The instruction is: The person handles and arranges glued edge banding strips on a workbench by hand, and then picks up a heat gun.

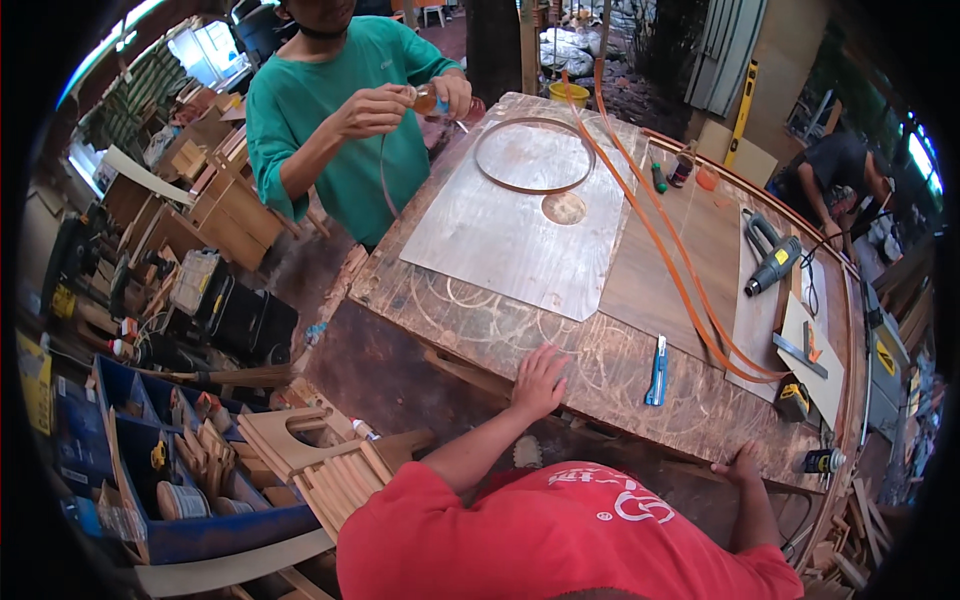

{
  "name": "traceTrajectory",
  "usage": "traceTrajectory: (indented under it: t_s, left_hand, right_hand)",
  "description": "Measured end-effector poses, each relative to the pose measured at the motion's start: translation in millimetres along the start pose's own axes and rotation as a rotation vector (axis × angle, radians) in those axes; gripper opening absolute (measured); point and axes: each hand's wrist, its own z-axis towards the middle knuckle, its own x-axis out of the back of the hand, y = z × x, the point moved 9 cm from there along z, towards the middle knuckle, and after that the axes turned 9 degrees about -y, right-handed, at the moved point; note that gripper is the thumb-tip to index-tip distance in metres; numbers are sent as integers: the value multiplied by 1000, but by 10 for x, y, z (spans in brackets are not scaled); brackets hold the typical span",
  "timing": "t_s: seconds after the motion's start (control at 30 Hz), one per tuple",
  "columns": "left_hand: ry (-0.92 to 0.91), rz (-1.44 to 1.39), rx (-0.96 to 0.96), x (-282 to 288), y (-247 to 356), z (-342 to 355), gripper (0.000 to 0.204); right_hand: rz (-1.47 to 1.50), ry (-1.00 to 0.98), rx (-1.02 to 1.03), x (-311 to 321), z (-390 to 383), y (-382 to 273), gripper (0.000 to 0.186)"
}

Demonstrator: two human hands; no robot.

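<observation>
My left hand [540, 382] lies flat on the near edge of the worn wooden worktable [480, 300], fingers spread and nothing in them. Farther right, my right hand [740, 465] rests at the same edge, empty, its thumb held apart from its partly hidden fingers. Between the two hands lies a blue utility knife [656, 372]. Beyond my left hand is a pale grey board [500, 240] with a round cutout [564, 208]. A brown hoop [478, 165] lies on that board. A long orange-brown strip [660, 215] loops across the table toward my right.
Opposite, a person in a green shirt [320, 95] holds a small bottle [428, 102]. To the right lie a heat gun [775, 265], a square [800, 355], a tape measure [792, 398] and a can [822, 461]. A blue divided bin [235, 525] stands lower left. Another person [835, 165] bends at far right.
</observation>
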Motion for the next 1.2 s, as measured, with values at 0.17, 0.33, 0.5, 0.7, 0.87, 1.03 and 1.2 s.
traceTrajectory:
  t_s: [0.17, 0.33, 0.5, 0.7, 0.87, 1.03, 1.2]
  left_hand:
    - [-13, -46, -26, -6, 20, -23, 45]
    - [12, -33, 24, -69, -24, -9, 46]
    - [36, 2, 76, -80, -41, 25, 47]
    - [103, -29, 132, -60, -31, 17, 44]
    - [215, -96, 138, -133, 418, -389, 36]
    - [109, -170, 119, -475, 1225, -668, 36]
    - [72, -151, 162, -707, 1619, -828, 38]
  right_hand:
    - [79, -37, 10, 32, -124, -47, 144]
    - [18, 45, 18, 11, -132, 1, 139]
    - [45, 89, 61, 67, -134, -52, 137]
    - [-12, 226, 118, 71, -213, -48, 133]
    - [-78, 297, 166, 163, -295, -81, 126]
    - [51, 297, 300, 182, -328, 55, 91]
    - [526, 367, 755, 561, -583, -304, 14]
